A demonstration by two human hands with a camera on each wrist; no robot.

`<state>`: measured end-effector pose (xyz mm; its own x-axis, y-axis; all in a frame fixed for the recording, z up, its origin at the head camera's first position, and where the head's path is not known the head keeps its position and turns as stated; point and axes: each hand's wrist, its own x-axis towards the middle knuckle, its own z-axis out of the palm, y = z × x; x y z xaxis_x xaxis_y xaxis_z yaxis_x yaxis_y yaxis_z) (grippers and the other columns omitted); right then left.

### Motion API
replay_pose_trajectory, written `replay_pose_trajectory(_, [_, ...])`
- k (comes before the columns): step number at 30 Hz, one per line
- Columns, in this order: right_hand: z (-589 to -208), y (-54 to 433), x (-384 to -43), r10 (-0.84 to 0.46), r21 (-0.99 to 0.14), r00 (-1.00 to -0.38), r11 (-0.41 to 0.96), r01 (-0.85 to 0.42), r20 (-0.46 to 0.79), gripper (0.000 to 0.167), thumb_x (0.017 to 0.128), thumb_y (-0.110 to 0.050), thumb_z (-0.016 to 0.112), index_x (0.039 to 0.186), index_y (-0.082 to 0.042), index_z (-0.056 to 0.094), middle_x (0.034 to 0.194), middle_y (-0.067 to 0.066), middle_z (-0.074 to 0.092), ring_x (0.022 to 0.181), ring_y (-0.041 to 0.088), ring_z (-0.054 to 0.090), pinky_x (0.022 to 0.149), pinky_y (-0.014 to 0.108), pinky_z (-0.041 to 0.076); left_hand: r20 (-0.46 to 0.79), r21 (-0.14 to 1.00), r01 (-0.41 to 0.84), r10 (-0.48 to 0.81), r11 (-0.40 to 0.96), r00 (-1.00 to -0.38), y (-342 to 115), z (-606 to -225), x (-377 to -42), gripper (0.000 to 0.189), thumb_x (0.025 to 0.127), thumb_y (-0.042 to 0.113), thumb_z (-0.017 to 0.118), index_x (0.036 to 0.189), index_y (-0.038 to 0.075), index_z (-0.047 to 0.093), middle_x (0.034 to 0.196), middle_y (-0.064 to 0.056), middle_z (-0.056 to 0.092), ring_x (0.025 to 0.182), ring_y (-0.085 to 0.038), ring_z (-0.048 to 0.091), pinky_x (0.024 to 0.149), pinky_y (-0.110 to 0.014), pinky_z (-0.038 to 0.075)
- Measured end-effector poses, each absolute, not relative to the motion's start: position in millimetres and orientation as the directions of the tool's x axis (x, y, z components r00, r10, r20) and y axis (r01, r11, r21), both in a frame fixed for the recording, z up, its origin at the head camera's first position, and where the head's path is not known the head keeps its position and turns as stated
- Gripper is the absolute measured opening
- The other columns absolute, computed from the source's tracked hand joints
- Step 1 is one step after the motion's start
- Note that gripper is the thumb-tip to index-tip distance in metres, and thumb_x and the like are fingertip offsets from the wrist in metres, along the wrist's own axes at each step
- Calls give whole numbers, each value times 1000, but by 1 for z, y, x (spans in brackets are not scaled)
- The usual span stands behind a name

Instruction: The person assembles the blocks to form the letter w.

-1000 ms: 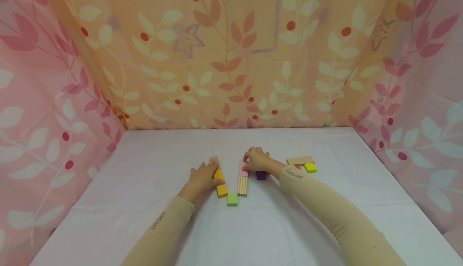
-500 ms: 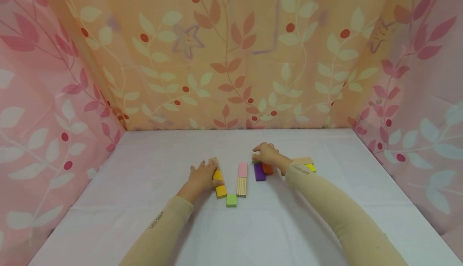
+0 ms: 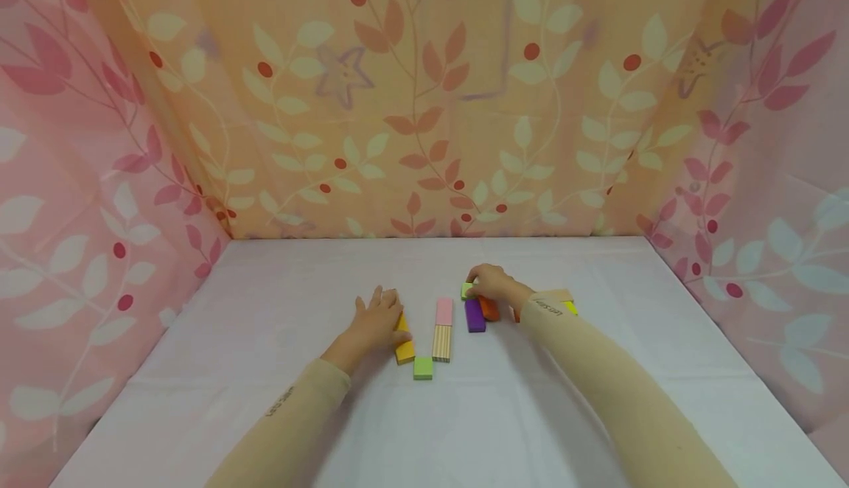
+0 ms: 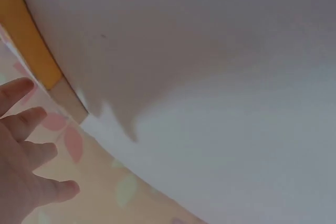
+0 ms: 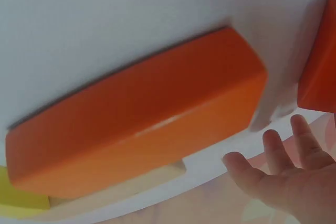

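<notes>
My left hand [image 3: 374, 326] lies with spread fingers over a row of yellow-orange blocks [image 3: 405, 352]. A plain wood block [image 4: 69, 100] ends that row in the left wrist view, right beside the fingertips. My right hand [image 3: 492, 283] pinches a small light green block [image 3: 466, 291] between thumb and forefinger, just behind a purple block [image 3: 474, 316]. Under this hand lies an orange block [image 3: 489, 309], partly hidden. A second row has a pink block [image 3: 444, 311] and a striped wood block [image 3: 441, 343]. Another light green block [image 3: 423, 368] sits at the near end between the rows.
A long orange block [image 5: 142, 108] fills much of the right wrist view. Beyond the right wrist lie a plain wood plank [image 3: 557, 295] and a yellow block [image 3: 571, 308]. White cloth covers the table [image 3: 265, 274]; patterned curtains [image 3: 424, 105] stand at the back and sides.
My right hand has left the pink block, moved right and taken hold of the light green block behind the purple one. The left hand has barely shifted over its row.
</notes>
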<state>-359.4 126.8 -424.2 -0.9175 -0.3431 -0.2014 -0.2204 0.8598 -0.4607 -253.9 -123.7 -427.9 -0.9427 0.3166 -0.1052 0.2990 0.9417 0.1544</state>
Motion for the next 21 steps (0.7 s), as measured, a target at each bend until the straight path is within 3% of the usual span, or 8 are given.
replay_pose_trajectory(3, [-428,124,-366,-331,-469,-925,857,-212,-186,23,85,-18,75,103,-5,69,112,11,65,103,29,56,93,55,41,-98,195,315,338,929,-936,-116,-425,-252,62,92,44,63,141,6,51,154,-14,34,145,-41,14,107,-70,13])
replay_pose_trajectory(8, [-443,123,-381,-353,-529,-926,815,-236,-132,25,82,-21,77,102,-6,70,112,12,66,106,31,57,94,52,43,-106,150,376,393,915,-913,-93,-423,-254,66,93,51,57,147,15,45,154,-6,36,143,-41,21,109,-66,18])
replay_pose_trajectory(14, [-431,113,-367,-344,-522,-927,824,-221,-150,27,88,-19,71,113,-9,72,126,15,62,119,42,49,98,63,35,-160,219,413,450,884,-878,-72,-423,-254,67,94,51,56,149,14,42,156,-6,33,143,-44,18,110,-65,17])
replay_pose_trajectory(21, [-428,111,-360,-356,-478,-919,846,-238,-172,30,90,-23,70,118,-14,72,132,13,58,121,40,46,96,63,35,-181,221,393,433,893,-883,-65,-423,-253,67,93,50,58,148,16,44,155,-1,34,145,-40,17,109,-67,15])
